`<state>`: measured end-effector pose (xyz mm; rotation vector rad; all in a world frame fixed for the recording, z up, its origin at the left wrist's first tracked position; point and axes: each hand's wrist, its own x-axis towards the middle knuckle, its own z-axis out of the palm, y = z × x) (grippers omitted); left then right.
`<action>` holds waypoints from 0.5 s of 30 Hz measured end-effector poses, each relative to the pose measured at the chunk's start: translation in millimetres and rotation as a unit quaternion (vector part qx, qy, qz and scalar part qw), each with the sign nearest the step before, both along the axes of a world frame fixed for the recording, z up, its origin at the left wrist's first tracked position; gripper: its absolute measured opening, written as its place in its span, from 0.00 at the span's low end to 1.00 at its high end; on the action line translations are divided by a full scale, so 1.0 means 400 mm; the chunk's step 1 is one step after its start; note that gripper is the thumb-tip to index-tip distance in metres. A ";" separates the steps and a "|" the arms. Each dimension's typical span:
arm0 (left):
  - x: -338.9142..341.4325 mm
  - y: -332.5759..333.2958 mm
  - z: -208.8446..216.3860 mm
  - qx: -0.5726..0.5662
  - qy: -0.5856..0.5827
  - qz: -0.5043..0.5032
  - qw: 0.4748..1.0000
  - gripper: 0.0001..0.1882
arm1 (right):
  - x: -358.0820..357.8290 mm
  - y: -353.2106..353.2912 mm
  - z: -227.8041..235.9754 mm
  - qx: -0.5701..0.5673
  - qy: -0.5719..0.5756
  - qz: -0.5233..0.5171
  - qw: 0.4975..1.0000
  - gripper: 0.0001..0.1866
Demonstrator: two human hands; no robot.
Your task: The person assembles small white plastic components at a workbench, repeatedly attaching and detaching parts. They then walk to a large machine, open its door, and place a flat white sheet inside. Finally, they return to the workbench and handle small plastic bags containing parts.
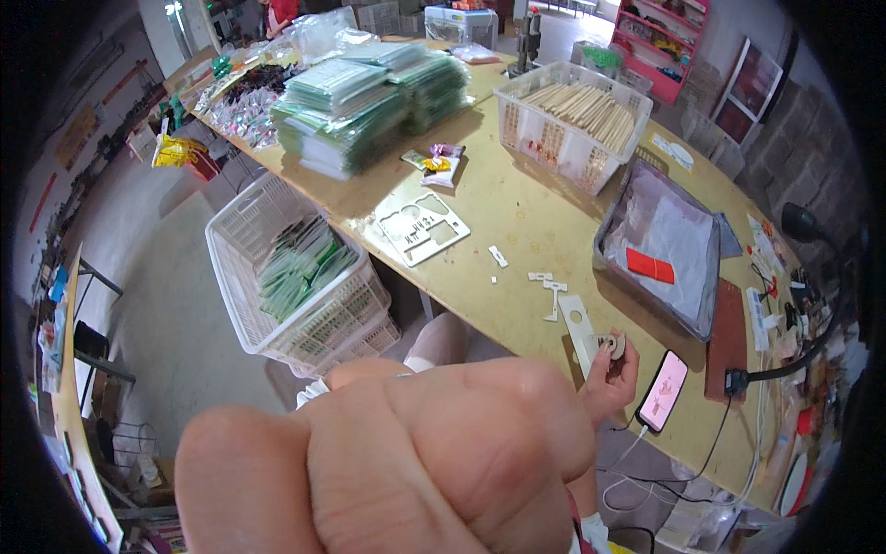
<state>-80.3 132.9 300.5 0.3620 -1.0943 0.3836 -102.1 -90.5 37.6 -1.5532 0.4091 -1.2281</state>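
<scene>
Very near the camera, my left hand (415,452) fills the lower middle, its fingers curled in; whatever they hold, if anything, is hidden. At the table's near edge, my right hand (616,377) pinches a small pale piece with a hole (604,345) between thumb and fingers. It is beside a long pale flat strip (577,319) with a round hole. Small white cut pieces (554,300) lie just left of the strip, with another cut piece (498,255) farther left. A pale cut-out sheet (434,243) rests near the left edge.
A phone (663,392) with a cable lies right of my right hand. Beyond stand a grey tray (609,235) with a red packet (649,265) and a crate of wooden sticks (581,111). Stacked clear packets (341,120) occupy the far left; a white basket (231,240) stands beside the table.
</scene>
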 end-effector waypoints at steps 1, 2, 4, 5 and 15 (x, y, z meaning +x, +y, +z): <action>-0.007 0.003 -0.001 0.000 0.000 0.002 1.000 0.05 | -0.004 0.003 -0.002 0.002 0.000 0.004 1.000 0.16; -0.015 0.002 0.007 0.001 -0.005 0.002 1.000 0.05 | -0.004 0.006 -0.001 0.006 -0.005 0.009 1.000 0.16; -0.012 0.002 0.007 -0.003 0.003 -0.016 1.000 0.06 | -0.022 -0.001 0.005 0.002 -0.001 -0.008 1.000 0.16; -0.005 -0.004 0.010 -0.003 0.001 -0.028 1.000 0.06 | -0.018 -0.009 0.012 -0.001 -0.001 -0.022 1.000 0.16; 0.116 -0.071 -0.230 0.267 0.188 -0.080 0.942 0.08 | -0.058 -0.013 0.052 0.119 -0.035 0.034 0.992 0.16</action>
